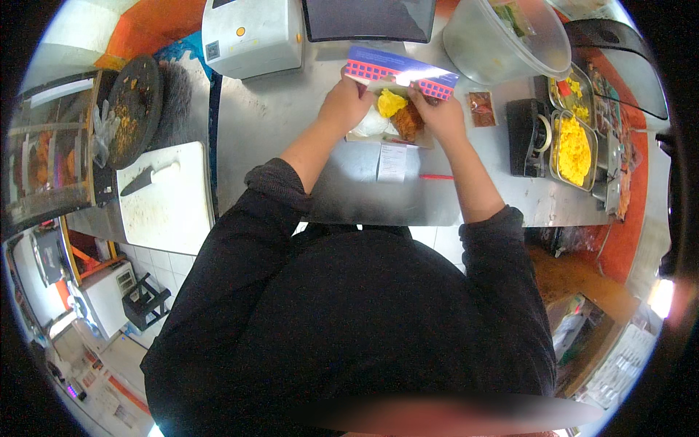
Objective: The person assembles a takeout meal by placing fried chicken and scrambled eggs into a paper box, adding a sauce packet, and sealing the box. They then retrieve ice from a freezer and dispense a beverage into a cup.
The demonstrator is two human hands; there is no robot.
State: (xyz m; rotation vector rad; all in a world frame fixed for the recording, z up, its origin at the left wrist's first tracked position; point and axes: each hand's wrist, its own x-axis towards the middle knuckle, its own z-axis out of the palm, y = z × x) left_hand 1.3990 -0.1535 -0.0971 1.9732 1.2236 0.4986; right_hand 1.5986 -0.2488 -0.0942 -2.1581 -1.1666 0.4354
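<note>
The left hand has its grip pinched on the left end of the blue and pink lid. The lid's long side runs left to right between the hands, tipped up. The open food box sits on the counter, just nearer the body. Both hands look equally near it. The right hand pinches the lid's right end.

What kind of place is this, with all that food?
Probably a takeaway kitchen: there's an open meal box being held, a white cutting board, and a heap of yellow food.
</note>
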